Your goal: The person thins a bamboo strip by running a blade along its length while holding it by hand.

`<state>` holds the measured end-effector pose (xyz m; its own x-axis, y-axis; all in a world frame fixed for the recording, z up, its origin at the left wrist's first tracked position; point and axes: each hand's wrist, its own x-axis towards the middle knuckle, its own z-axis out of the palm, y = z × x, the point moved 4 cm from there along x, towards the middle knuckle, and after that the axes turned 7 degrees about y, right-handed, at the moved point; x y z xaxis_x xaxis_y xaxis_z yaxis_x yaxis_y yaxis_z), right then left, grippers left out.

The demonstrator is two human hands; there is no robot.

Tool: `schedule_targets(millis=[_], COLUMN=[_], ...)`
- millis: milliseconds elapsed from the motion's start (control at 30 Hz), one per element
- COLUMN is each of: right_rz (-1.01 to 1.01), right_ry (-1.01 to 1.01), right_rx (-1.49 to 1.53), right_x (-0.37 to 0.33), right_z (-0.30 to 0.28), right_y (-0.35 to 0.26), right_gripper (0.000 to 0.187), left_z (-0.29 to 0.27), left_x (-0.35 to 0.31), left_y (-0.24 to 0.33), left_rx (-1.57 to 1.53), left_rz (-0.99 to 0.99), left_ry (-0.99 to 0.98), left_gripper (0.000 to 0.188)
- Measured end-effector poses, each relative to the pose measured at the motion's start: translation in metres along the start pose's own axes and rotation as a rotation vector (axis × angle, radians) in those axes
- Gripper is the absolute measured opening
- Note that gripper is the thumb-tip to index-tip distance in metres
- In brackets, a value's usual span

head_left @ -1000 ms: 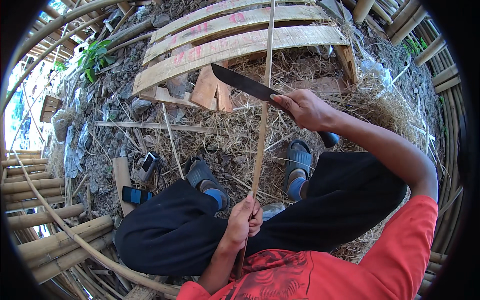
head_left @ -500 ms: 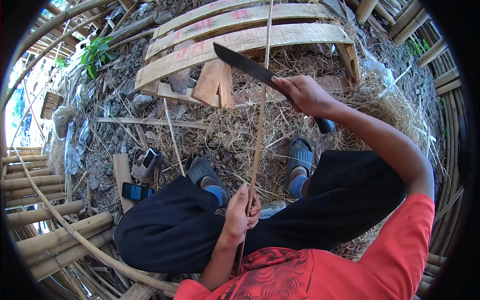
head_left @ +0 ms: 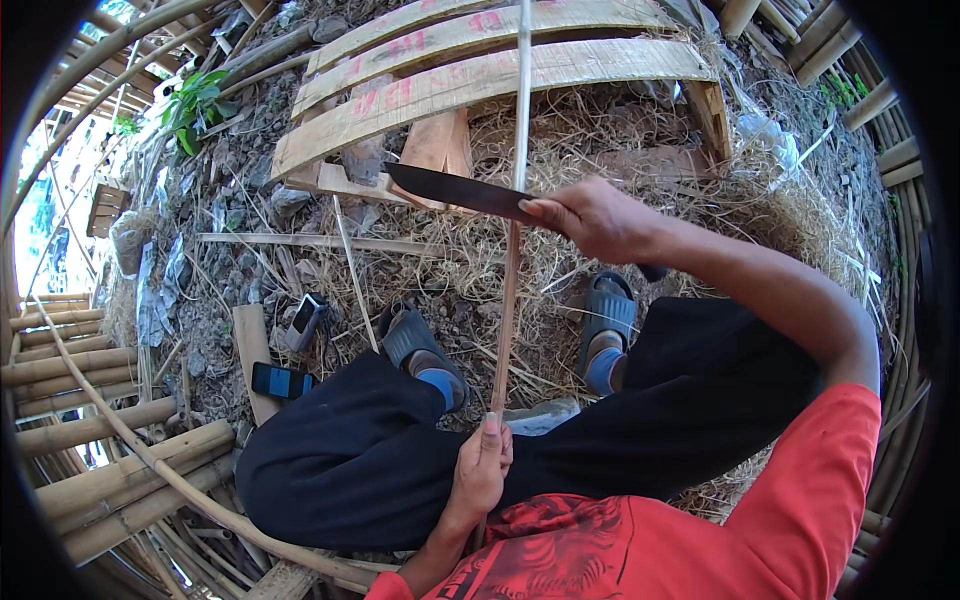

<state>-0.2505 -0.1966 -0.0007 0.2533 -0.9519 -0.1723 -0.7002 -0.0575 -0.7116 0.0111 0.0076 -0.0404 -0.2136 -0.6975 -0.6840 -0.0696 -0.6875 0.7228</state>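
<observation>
Where the strip meets the lap, the left hand clamps it, thumb laid along its face and fingers curled round it; below this grip the strip is largely hidden. The shirt is red and the trousers are dark. Beyond the left knee, a phone rests on a wooden board, with a small device just beside it. Slippers are worn on both feet, one either side of the strip. Farther out, the right hand is closed firmly on the knife, which crosses over the strip, tip to the left; contact at the crossing cannot be confirmed. Compared with half a second ago, the knife is nearer the left hand and more level, and the left hand is slightly lower. Straw and wooden slats lie beyond.
</observation>
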Motion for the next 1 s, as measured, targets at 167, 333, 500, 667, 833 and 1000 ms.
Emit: schedule_targets(millis=[167, 333, 500, 667, 833, 1000], right_rz=[0.181, 0.196, 0.24, -0.015, 0.192, 0.222], right_ry=[0.169, 0.169, 0.052, 0.064, 0.071, 0.103], right_rx=[0.088, 0.091, 0.062, -0.007, 0.073, 0.064], right_x=[0.015, 0.01, 0.009, 0.003, 0.006, 0.018], right_z=[-0.028, -0.031, -0.031, -0.008, -0.018, -0.032], right_y=[0.017, 0.015, 0.014, 0.01, 0.009, 0.005], right_gripper=[0.056, 0.057, 0.056, 0.059, 0.06, 0.059], left_z=[-0.001, 0.001, 0.002, 0.002, 0.007, 0.008], left_x=[0.008, 0.008, 0.008, 0.013, 0.015, 0.018], left_y=[-0.001, 0.01, 0.011, 0.011, 0.012, 0.015], left_rx=[-0.208, -0.313, -0.431, -0.435, -0.411, -0.449], left_rz=[-0.103, -0.182, -0.261, -0.248, -0.218, -0.227], left_ry=[-0.069, -0.127, -0.194, -0.195, -0.195, -0.223], left_gripper=[0.048, 0.044, 0.043, 0.043, 0.041, 0.04])
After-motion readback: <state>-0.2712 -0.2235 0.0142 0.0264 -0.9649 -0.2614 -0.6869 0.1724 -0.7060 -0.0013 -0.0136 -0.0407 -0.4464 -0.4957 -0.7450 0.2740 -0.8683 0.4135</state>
